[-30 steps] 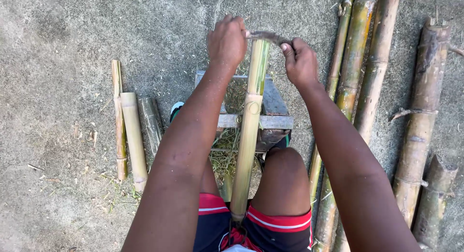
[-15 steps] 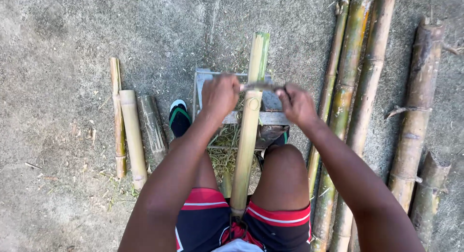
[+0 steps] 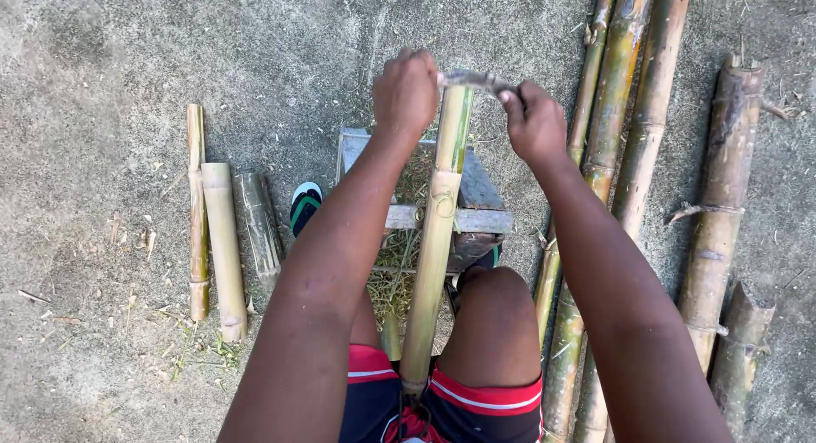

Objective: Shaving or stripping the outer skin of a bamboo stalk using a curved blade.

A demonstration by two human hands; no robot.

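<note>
Scraping of the bamboo pole (image 3: 435, 264) is the step in hand. A curved blade (image 3: 473, 80) is laid across the far end of the pole, and each end of it is held in a closed fist: the left hand (image 3: 406, 94) on the left end, the right hand (image 3: 534, 124) on the right end. Both hands are clamped shut on the blade.

For a clean stroke, the blade should be kept square across the pole, and equal pressure should be applied by both hands so that the edge does not skew to one side. The pole should be kept steady against the wooden stand (image 3: 476, 213), on which it rests, and between the knees, where its near end is lodged. A shallow blade angle is judged safer, since a steep one may dig into the wall at a node.

The pole is pale yellow along most of its length, with a green strip near the far end and a raised node ring about midway. Thin shavings (image 3: 393, 277) lie under the stand. Short cut pieces (image 3: 223, 247) lie on the ground to the left; long uncut poles (image 3: 633, 154) lie to the right.
</note>
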